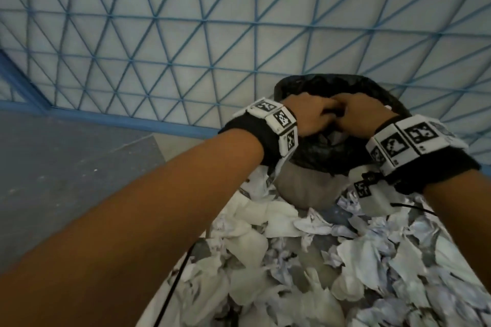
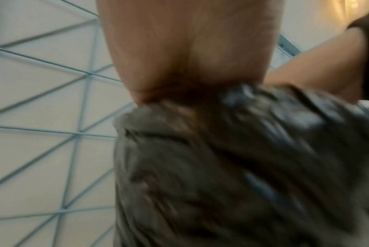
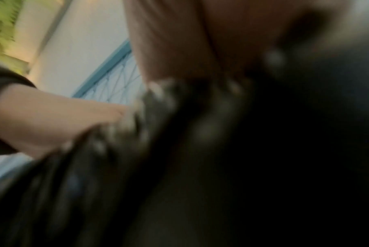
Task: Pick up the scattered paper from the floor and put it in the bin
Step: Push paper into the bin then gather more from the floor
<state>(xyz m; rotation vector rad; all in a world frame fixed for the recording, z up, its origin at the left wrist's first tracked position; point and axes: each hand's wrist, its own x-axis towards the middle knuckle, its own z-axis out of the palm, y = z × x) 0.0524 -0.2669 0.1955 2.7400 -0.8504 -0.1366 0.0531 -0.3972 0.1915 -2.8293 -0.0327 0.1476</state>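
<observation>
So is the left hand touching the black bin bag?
Touching. The left wrist view shows the left hand pressed right into the crumpled black bin bag, with no gap between them.

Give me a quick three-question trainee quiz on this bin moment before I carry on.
1. True or false: both hands are over the bin's mouth.
2. What lines the bin: A clear bag, B black bag, C nothing?
3. Where is loose paper left?

Key:
1. True: left hand and right hand meet over the bin.
2. B, a black bag.
3. On the floor in front of the bin, a wide scatter of crumpled paper.
</observation>
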